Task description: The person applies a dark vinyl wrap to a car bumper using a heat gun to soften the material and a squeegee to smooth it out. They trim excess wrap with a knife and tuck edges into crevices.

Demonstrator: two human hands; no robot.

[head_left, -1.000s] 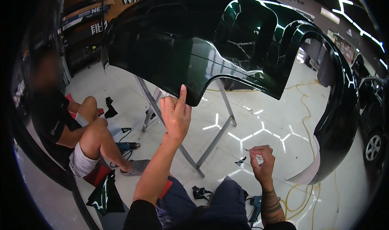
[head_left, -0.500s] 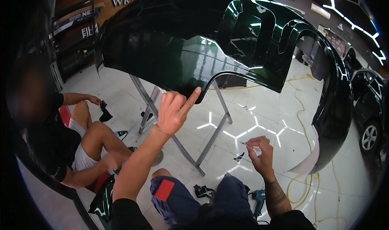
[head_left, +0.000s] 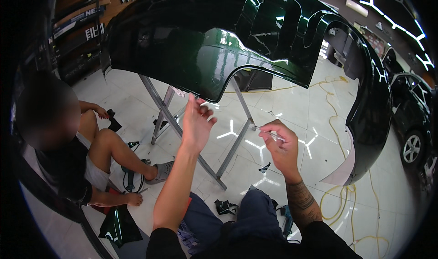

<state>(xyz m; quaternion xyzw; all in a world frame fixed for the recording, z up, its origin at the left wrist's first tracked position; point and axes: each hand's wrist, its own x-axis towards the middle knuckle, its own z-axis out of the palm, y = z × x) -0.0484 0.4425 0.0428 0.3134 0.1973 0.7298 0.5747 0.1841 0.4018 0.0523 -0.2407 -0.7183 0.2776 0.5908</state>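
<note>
A large glossy dark green car bumper (head_left: pixel 169 53) hangs over a grey metal stand (head_left: pixel 166 110). My left hand (head_left: pixel 197 126) is raised just under the bumper's lower edge, left of its curved cut-out. Its fingers are apart and partly bent, a little blurred; whether a fingertip touches the edge is unclear. Lower and to the right, away from the bumper, my right hand (head_left: pixel 284 151) pinches a slim silvery tool (head_left: pixel 272 135) between thumb and fingers. The tool's tip points left, and its exact kind cannot be made out.
A person (head_left: pixel 64 163) sits at left, one hand near the floor by a dark green film piece (head_left: pixel 120 227). Dark scraps (head_left: pixel 226 207), a teal power tool (head_left: pixel 286 220) and a yellow hose (head_left: pixel 335 122) lie on the floor. A dark car (head_left: pixel 410 117) stands right.
My left hand has turned, its pointing finger coming off the bumper's face to below the edge. My right hand has moved up and left with the tool. The view has shifted.
</note>
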